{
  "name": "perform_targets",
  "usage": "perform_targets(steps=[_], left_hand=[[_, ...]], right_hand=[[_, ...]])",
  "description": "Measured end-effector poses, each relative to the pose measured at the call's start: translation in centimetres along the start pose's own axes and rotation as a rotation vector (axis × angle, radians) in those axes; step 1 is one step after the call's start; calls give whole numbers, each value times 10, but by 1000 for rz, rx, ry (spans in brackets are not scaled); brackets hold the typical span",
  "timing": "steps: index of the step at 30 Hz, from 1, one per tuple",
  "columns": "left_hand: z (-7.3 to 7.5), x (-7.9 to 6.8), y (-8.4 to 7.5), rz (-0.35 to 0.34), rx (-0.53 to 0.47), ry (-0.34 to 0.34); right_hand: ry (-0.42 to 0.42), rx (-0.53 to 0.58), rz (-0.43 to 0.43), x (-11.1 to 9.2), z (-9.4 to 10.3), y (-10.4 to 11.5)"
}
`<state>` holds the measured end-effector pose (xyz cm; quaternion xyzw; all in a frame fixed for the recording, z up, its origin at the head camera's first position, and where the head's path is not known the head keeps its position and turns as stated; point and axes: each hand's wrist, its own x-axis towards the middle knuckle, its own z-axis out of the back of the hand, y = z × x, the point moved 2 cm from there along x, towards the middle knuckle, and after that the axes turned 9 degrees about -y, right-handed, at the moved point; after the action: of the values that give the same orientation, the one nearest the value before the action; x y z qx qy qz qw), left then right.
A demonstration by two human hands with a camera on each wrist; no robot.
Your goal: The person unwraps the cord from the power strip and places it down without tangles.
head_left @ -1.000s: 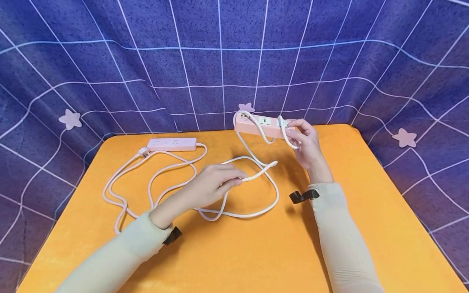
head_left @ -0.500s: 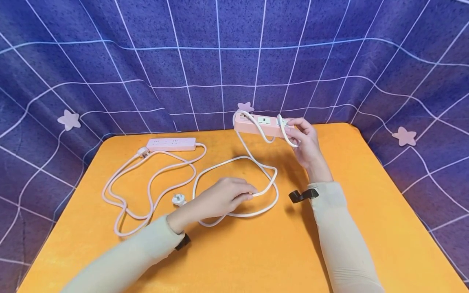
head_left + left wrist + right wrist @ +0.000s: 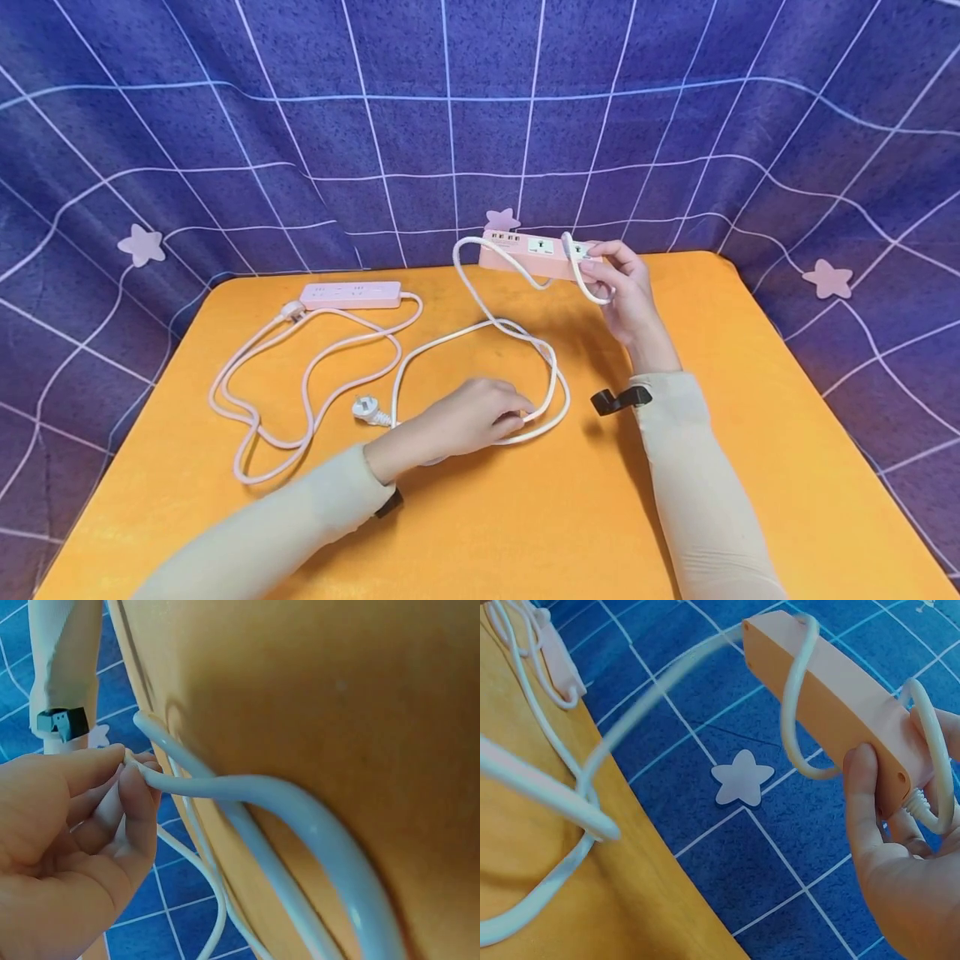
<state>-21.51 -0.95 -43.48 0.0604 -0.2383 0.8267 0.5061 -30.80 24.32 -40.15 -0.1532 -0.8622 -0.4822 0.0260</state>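
A pink power strip point(image 3: 517, 259) with white sockets is held up above the back of the table, its right end gripped by my right hand point(image 3: 628, 292). Its white cord point(image 3: 468, 282) loops across the strip and runs down to the table in wide coils. My left hand point(image 3: 468, 418) pinches a stretch of that cord point(image 3: 262, 789) between thumb and fingers, low over the table. Left of this hand lies the cord's white plug point(image 3: 366, 408). In the right wrist view, the cord point(image 3: 799, 697) wraps around the strip's body point(image 3: 832, 697) and leaves it near my fingers.
A second pink power strip point(image 3: 352, 295) lies at the back left of the orange table point(image 3: 525, 533). Its pink cord point(image 3: 307, 392) spreads in loops, and its plug point(image 3: 293, 311) rests by the strip's left end. A blue grid-patterned curtain point(image 3: 420, 133) surrounds the table's back and sides.
My left hand has moved right and toward the front edge, pulling the cord. The cord's loop at the strip's left end has slipped off to the left. The right hand stays put.
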Motion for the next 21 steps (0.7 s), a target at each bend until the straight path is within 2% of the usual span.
perform_targets(steps=[7, 16, 18, 21], left_hand=[[-6, 0, 3, 8, -12, 32], [-8, -3, 5, 23, -19, 80], [-6, -4, 6, 31, -19, 79], [1, -5, 9, 58, -15, 43]], right_hand=[[31, 8, -8, 2, 1, -2], [1, 14, -7, 1, 1, -1], [-1, 13, -12, 1, 1, 0], [-1, 14, -16, 0, 1, -1]])
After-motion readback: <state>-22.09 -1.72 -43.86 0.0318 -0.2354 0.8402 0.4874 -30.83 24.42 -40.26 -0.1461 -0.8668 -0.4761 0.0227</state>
